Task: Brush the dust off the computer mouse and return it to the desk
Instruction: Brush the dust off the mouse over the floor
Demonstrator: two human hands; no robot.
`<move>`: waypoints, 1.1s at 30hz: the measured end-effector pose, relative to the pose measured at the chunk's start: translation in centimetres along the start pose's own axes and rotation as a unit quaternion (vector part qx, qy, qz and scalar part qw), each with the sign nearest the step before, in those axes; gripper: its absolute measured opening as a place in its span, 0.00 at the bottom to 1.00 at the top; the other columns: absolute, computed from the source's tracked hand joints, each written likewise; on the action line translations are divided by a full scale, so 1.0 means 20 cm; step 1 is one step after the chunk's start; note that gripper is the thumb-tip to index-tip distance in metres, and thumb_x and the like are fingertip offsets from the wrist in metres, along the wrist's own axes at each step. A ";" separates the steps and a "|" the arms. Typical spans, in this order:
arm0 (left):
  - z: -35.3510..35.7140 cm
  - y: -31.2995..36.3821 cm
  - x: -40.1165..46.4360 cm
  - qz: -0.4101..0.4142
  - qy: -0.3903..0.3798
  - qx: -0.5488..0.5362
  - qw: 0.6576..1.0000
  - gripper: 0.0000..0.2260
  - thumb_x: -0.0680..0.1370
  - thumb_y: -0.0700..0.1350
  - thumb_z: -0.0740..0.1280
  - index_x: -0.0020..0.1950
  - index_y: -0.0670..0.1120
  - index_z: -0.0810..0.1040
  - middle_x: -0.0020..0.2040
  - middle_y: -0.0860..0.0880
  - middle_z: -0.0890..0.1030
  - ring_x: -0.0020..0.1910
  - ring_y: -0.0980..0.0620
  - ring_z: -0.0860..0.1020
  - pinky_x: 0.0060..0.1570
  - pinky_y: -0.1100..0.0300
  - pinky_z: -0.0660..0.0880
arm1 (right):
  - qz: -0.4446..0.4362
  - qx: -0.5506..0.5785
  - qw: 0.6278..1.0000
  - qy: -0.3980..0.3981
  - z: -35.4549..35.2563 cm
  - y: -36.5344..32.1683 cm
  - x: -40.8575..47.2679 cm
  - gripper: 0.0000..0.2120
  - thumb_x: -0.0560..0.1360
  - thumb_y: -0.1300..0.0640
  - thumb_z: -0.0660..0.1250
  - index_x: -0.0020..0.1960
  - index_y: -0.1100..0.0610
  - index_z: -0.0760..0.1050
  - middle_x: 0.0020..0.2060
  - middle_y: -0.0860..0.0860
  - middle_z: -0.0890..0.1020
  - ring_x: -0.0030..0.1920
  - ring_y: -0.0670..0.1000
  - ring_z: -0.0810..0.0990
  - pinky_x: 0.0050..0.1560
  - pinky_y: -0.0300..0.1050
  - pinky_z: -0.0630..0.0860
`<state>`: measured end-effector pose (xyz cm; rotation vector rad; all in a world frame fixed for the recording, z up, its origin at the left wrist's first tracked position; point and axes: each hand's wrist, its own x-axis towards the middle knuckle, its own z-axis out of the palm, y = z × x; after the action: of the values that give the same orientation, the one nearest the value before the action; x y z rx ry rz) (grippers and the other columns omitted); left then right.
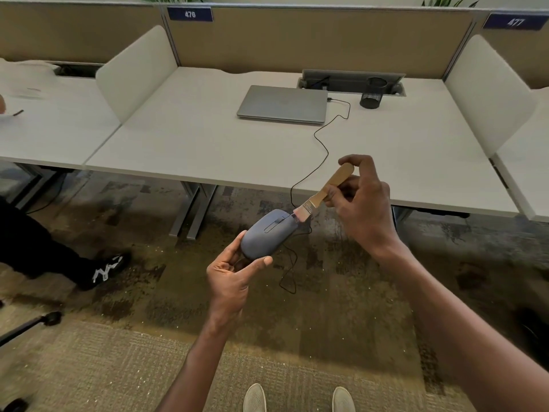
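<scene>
A grey-blue wired computer mouse (269, 233) is held in the air in front of the desk (193, 144), over the carpet. My left hand (234, 275) grips its rear end from below. My right hand (362, 203) holds a small wooden-handled brush (323, 188) by the handle. The brush's pale bristles touch the front of the mouse, where the cable comes out. The black cable (320, 144) runs from the mouse up over the desk edge to a closed silver laptop (282, 104).
A black mesh pen cup (372, 93) stands right of the laptop, by a cable tray at the back. White dividers flank the desk. A person's leg and black shoe (104, 270) are at left. My own shoes (300, 398) show at the bottom.
</scene>
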<state>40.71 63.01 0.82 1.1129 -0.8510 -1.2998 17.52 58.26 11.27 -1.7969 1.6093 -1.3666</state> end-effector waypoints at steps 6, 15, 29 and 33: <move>0.00 0.00 0.00 0.000 -0.016 0.008 1.000 0.31 0.59 0.39 0.81 0.61 0.51 0.81 0.55 0.55 0.87 0.57 0.55 0.85 0.49 0.64 0.82 | -0.002 0.021 1.000 -0.013 0.05 -0.02 0.03 0.23 0.76 0.63 0.72 0.67 0.55 0.66 0.41 0.50 0.85 0.37 0.44 0.86 0.41 0.38 0.84; -0.03 0.00 0.00 0.004 -0.018 0.009 1.000 0.29 0.58 0.43 0.84 0.58 0.55 0.85 0.57 0.52 0.87 0.58 0.53 0.85 0.51 0.63 0.82 | 0.007 -0.024 1.000 0.012 0.04 0.02 0.07 0.25 0.77 0.62 0.72 0.69 0.55 0.66 0.42 0.52 0.85 0.39 0.47 0.86 0.41 0.27 0.79; -0.01 0.02 0.03 0.029 0.004 -0.016 0.999 0.31 0.60 0.40 0.80 0.62 0.50 0.80 0.55 0.53 0.88 0.55 0.54 0.86 0.50 0.65 0.82 | -0.006 -0.029 0.999 0.013 0.02 0.06 0.05 0.23 0.77 0.62 0.71 0.67 0.52 0.65 0.40 0.50 0.84 0.38 0.43 0.84 0.40 0.30 0.80; -0.01 0.03 0.07 0.039 0.014 -0.034 0.999 0.30 0.61 0.39 0.80 0.62 0.51 0.81 0.57 0.50 0.87 0.57 0.52 0.85 0.52 0.63 0.82 | -0.011 -0.047 0.999 0.014 0.03 0.07 0.06 0.22 0.77 0.62 0.71 0.66 0.52 0.65 0.38 0.49 0.83 0.35 0.43 0.81 0.35 0.31 0.77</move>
<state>41.33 61.60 1.21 1.0334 -0.8164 -1.2377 17.06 56.63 10.34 -1.8616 1.6996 -1.3518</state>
